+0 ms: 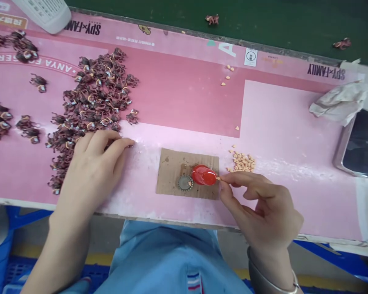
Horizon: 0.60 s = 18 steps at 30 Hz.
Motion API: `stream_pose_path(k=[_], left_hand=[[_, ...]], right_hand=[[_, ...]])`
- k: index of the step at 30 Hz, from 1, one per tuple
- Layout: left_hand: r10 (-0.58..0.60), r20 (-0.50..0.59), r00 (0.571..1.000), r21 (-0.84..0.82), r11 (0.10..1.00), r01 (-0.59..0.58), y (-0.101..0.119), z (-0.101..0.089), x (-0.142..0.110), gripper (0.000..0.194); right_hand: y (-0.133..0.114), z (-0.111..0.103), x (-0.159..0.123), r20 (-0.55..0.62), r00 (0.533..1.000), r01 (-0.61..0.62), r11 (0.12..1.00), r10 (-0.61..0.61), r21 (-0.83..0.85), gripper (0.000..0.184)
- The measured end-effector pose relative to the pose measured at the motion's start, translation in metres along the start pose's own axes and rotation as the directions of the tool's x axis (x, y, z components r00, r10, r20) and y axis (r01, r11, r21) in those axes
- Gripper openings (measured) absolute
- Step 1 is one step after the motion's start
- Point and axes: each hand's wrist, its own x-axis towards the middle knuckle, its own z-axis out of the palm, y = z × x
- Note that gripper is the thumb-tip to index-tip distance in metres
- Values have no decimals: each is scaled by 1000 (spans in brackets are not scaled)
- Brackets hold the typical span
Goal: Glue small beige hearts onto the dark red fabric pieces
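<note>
"What's on the bench?"

"A pink printed mat [184, 102] covers it. A long heap of dark brown rubbery pieces [95, 98] lies across its left part, and a square of brown cardboard [171, 171] sits near the front edge."

"And on the cardboard?"

"A glossy red plastic knob [204, 174], touching a ribbed metal bottle cap [185, 182]."

"Where are the hands?"

"The left hand [95, 171] lies at the heap's near edge with its fingers [116, 143] curled. I can't tell whether they're gripping anything. The right hand [260, 204] is pinching."

"Pinching what?"

"A tiny tan piece [218, 178], clamped at its fingertips [225, 179], just beside the red knob. More like it form a small pile [241, 162] right of the cardboard."
</note>
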Motion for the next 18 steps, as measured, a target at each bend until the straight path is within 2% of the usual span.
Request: stream_pose_path(k=[4,7,10,12,14,16,18], left_hand=[[107,-146,984,-49,992,-115,4,-6,-2,22],[45,-212,976,-210,974,-91,21,-12,-13,23],[-31,-221,975,-489,869,-83,42,-13,-27,28],[-71,-157,985,-705,706,-62,55,-8,-34,24],[-117,-25,993,-877,480,34,67,-2,-37,12],[-159,137,978,-952,251,175,78,3,-38,6],[-178,273,945,-955,66,288,85,7,-37,16]], right_hand=[[-1,-1,0,17,1000,-7,1000,8,-29,36],[0,-1,1,28,1000,6,999,-5,-37,36],[-2,-6,4,70,997,-24,998,28,-53,36],[-6,-11,8,92,992,-75,995,80,-63,39],[-15,-15,13,132,986,-101,995,104,-29,45],[-25,-16,15,177,981,-88,993,74,73,48],[-36,-12,14,202,976,-121,977,85,174,44]])
